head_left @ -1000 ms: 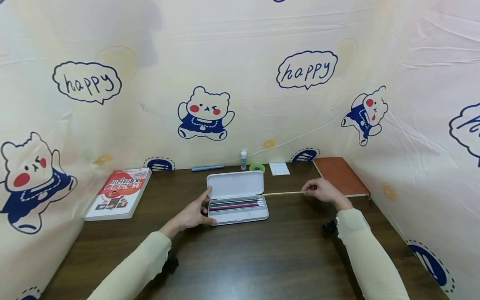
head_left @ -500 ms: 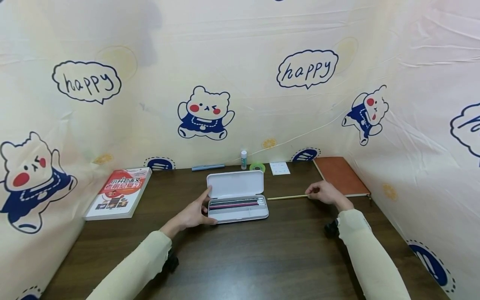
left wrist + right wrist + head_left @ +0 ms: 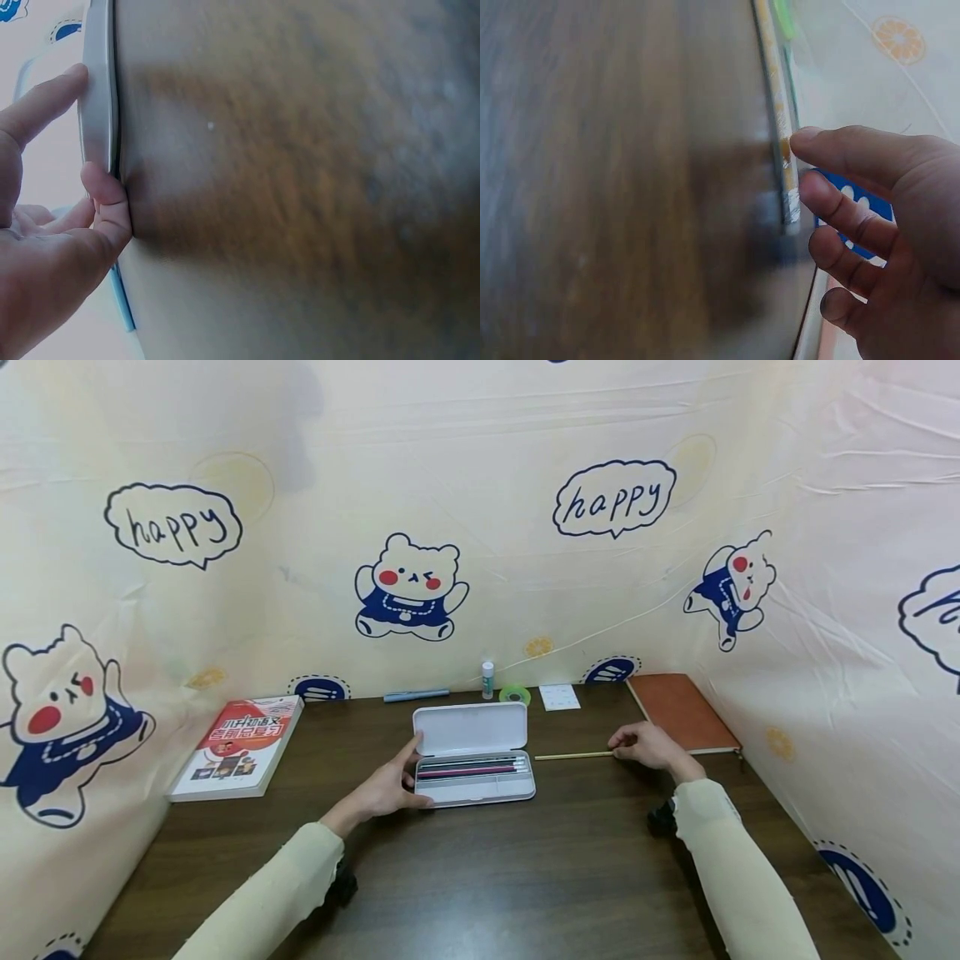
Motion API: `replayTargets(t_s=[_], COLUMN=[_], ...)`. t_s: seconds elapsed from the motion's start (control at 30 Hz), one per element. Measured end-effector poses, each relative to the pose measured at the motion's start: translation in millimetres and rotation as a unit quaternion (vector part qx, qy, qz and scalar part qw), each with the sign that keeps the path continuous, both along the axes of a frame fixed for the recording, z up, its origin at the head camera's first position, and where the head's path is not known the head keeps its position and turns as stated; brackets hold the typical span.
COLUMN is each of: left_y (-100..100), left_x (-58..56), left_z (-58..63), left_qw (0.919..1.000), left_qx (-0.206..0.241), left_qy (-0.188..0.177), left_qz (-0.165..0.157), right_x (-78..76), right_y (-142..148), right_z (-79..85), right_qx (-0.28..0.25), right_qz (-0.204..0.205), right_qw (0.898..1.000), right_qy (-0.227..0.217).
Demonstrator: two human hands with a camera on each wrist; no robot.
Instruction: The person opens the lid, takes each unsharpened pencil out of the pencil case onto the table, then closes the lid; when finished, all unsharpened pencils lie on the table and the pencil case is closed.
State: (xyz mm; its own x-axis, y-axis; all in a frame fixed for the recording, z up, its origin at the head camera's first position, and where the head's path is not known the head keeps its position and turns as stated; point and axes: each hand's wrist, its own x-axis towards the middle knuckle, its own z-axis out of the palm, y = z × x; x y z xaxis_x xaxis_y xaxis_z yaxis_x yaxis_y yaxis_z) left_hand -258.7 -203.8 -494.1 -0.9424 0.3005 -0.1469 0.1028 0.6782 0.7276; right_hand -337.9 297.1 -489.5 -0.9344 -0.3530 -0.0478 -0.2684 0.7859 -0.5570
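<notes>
A white pencil case (image 3: 472,790) stands open on the table, its lid (image 3: 471,727) tilted up at the back. Several dark pencils (image 3: 471,768) lie inside. At the case's left end, my left hand (image 3: 382,787) holds it, thumb at the front corner and other fingers along the side and back. In the left wrist view, fingertips (image 3: 75,73) press the case's edge (image 3: 97,112). A yellow pencil (image 3: 573,757) lies on the table to the right of the case. Around its right end hover the loosely bent fingers of my right hand (image 3: 651,747); the thumb tip looks very near or touching it.
A red-and-white book (image 3: 238,747) lies at the left. Along the back are a blue pen (image 3: 416,696), a glue stick (image 3: 487,680), a green tape roll (image 3: 514,694) and a white card (image 3: 559,697). A brown notebook (image 3: 682,714) lies at the right, behind my right hand.
My right hand has brought the yellow pencil slightly toward me and right, down onto the table, and its fingers have loosened. The left hand stays at the case.
</notes>
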Motion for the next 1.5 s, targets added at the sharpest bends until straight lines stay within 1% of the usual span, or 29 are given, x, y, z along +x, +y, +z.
replayTargets(t_s=[0.17, 0.3, 0.47, 0.57, 0.67, 0.77, 0.87, 1.1, 1.33, 1.5], left_y=[-1, -1, -1, 0, 1, 1, 1, 2, 2, 2], left_x=[0.8, 0.6, 0.6, 0.3, -0.3, -0.9, -0.8, -0.3, -0.3, -0.9], left_z=[-0.5, -0.4, -0.3, 0.2, 0.6, -0.1, -0.4, -1.2, -1.8, -1.7], left_qw=[0.9999, 0.9998, 0.9996, 0.9995, 0.9993, 0.9994, 0.9993, 0.9993, 0.9994, 0.9995], left_qx=[0.009, 0.015, 0.016, 0.019, 0.021, 0.024, 0.026, 0.022, 0.024, 0.021], left_qy=[-0.006, -0.009, -0.020, -0.022, -0.022, -0.019, -0.019, -0.019, -0.015, -0.013], left_qz=[0.003, 0.005, 0.012, 0.016, 0.020, 0.019, 0.020, 0.022, 0.018, 0.021], right_x=[3.2, 6.5, 9.6, 11.2, 12.9, 14.7, 15.7, 20.7, 22.6, 23.3], right_y=[-18, -39, -67, -84, -101, -118, -133, -158, -169, -175], right_z=[11.1, 19.4, 25.8, 29.7, 32.1, 31.7, 27.2, 18.3, 15.7, 13.7], right_qx=[-0.003, -0.002, -0.006, -0.009, -0.010, -0.006, -0.004, 0.008, 0.028, 0.037], right_qz=[0.002, 0.013, 0.046, 0.067, 0.080, 0.093, 0.108, 0.151, 0.155, 0.166], right_qw=[1.000, 1.000, 0.999, 0.997, 0.997, 0.996, 0.994, 0.988, 0.987, 0.985], right_qy=[0.007, 0.015, 0.027, 0.024, 0.012, 0.005, 0.004, 0.013, 0.008, 0.011])
